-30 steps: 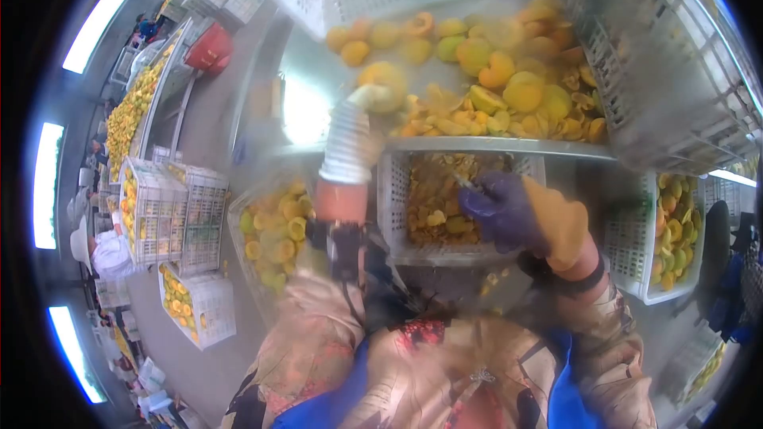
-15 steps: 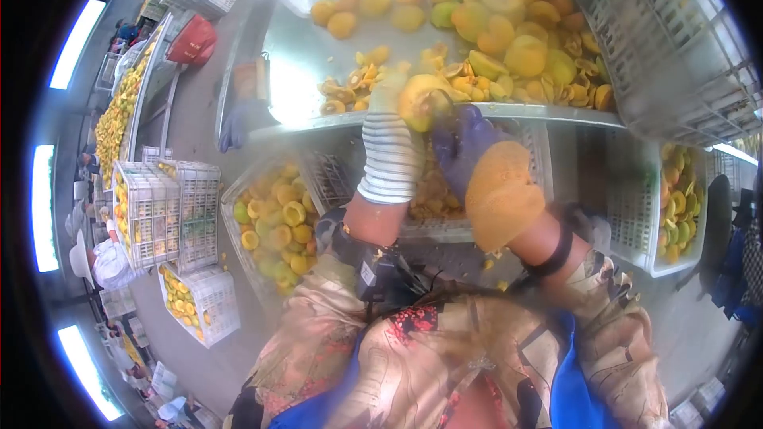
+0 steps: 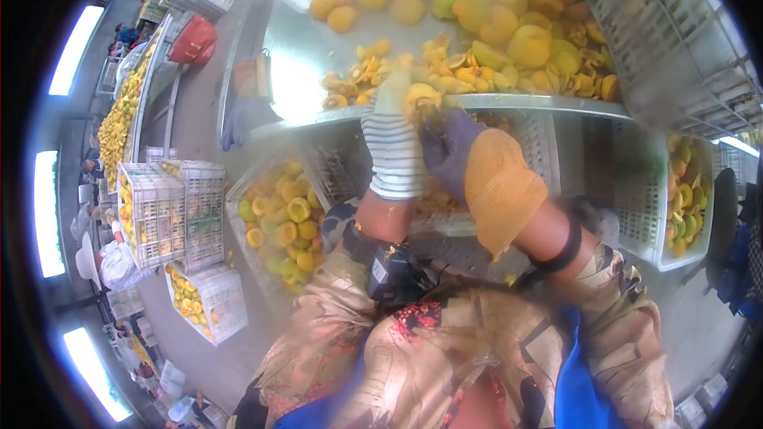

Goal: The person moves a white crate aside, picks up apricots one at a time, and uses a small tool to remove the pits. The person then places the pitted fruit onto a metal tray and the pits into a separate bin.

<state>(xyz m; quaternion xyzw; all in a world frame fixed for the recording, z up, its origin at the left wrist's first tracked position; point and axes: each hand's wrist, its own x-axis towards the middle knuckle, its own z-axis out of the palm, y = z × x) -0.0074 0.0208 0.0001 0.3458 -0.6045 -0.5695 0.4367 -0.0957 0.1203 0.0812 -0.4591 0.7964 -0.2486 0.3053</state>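
Peach (image 3: 421, 99) at front lip of steel table (image 3: 306, 63), gripped in my left hand (image 3: 393, 131), striped glove, fingers wrapped around fruit. Right hand (image 3: 461, 155), purple-orange glove, pressed against peach from right; grip closed, whether it holds a tool I cannot tell. Peach pieces (image 3: 477, 63) heaped just behind. White crate (image 3: 548, 139) of scraps below hands. Crate of halves (image 3: 282, 226) to left.

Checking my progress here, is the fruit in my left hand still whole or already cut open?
Cut open: the fruit in the left hand shows a hollowed centre, with the right hand against it.
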